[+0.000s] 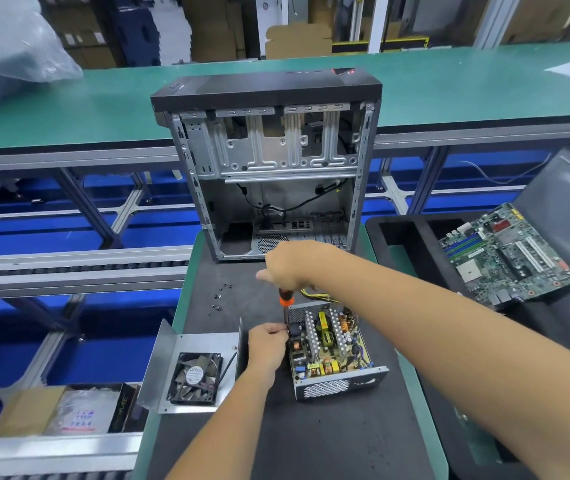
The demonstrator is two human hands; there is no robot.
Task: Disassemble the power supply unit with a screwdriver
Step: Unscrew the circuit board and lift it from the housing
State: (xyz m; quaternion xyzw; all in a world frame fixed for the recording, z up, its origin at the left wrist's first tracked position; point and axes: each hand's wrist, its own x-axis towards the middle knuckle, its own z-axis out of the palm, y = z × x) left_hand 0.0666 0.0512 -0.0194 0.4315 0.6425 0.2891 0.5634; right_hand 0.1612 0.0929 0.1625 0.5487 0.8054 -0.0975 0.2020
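The open power supply unit (334, 355) lies on the dark mat, its circuit board and coils exposed. Its removed metal cover with the fan (195, 374) lies to the left. My right hand (288, 266) grips the top of an orange-and-black screwdriver (285, 299) held upright, its shaft going down into the unit's near left corner. My left hand (266, 344) pinches at the unit's left edge, right by the screwdriver shaft. The tip is hidden.
An empty computer case (269, 168) stands behind the unit. Several loose screws (221, 294) lie on the mat (311, 438). A motherboard (505, 254) rests in a black tray on the right. A cardboard box (62, 408) sits lower left, a conveyor beyond.
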